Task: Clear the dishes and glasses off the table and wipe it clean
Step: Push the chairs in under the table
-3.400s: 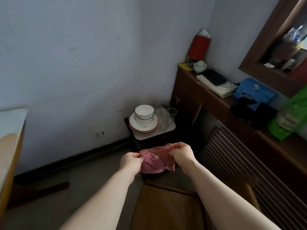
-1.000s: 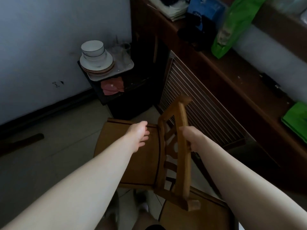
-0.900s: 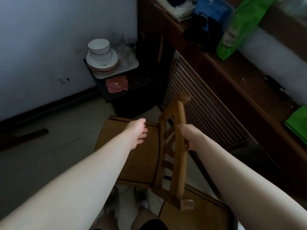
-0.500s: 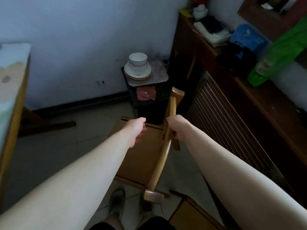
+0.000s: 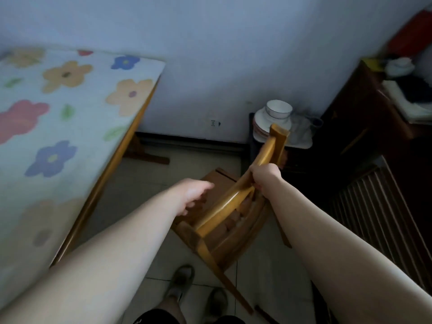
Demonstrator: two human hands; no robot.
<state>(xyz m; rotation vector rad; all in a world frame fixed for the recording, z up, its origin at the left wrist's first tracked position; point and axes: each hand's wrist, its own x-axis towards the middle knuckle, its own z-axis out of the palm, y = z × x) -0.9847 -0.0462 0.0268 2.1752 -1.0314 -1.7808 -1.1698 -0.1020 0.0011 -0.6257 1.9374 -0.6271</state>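
Nearest the camera are 2 grey shoes (image 5: 178, 282) on pale tile. Just past them, the right hand (image 5: 265, 177) has its fingers clamped round the curved top rail of a yellow-brown wooden chair (image 5: 224, 204), which is tipped at an angle. The left hand (image 5: 191, 194) is by the seat with fingers loose and apart, gripping nothing as far as I can tell (it's blurry). The table with the flowered cloth (image 5: 58, 108) is off to the left. The white bowl on stacked white plates (image 5: 278, 112) and the clear glasses (image 5: 301, 129) sit on a small dark stand with a pale top (image 5: 304, 143) in the far corner, so clearing looks done. My guess is the chair's being shifted, and next it needs swinging toward the table without clipping that stand.
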